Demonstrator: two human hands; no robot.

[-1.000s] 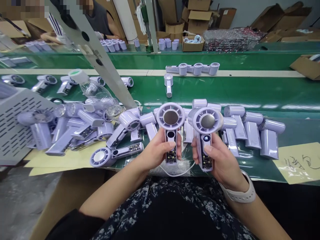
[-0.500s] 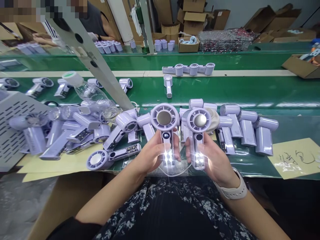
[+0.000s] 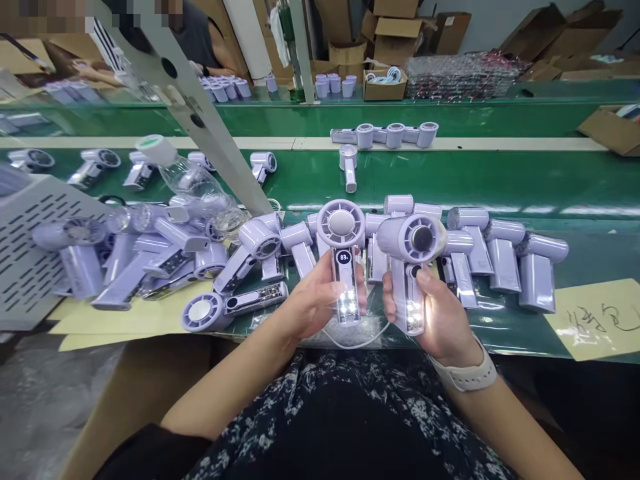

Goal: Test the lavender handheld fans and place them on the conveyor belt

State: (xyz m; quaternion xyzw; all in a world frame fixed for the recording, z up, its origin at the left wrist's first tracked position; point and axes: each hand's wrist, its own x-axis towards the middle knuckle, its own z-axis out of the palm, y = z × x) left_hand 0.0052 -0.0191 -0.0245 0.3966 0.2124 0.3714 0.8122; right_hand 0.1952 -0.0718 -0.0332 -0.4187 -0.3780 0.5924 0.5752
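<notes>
In my left hand (image 3: 320,297) is a lilac handheld fan (image 3: 342,224), held upright by its handle with its round head facing me. Its small display reads 83 and lights glow on the handle below my thumb. My right hand (image 3: 445,310) grips a second handheld fan (image 3: 400,241), whose head is turned toward the right. Lights shine on that handle too, and my thumb rests near its dark round display. The two fans are side by side, apart, above the front edge of the green table. A white cable (image 3: 357,345) loops beneath them.
More fans are heaped at the left (image 3: 165,247) by a slotted grey box (image 3: 45,247) and a plastic bottle (image 3: 193,177). Others stand at right beside a handwritten yellow sheet (image 3: 597,320). A slanted metal post (image 3: 200,127) crosses the left. A co-worker (image 3: 200,40) sits across the green belt.
The right fan has been turned so its head now faces right, showing its side. The left fan has tilted slightly. The whole view has shifted a little.
</notes>
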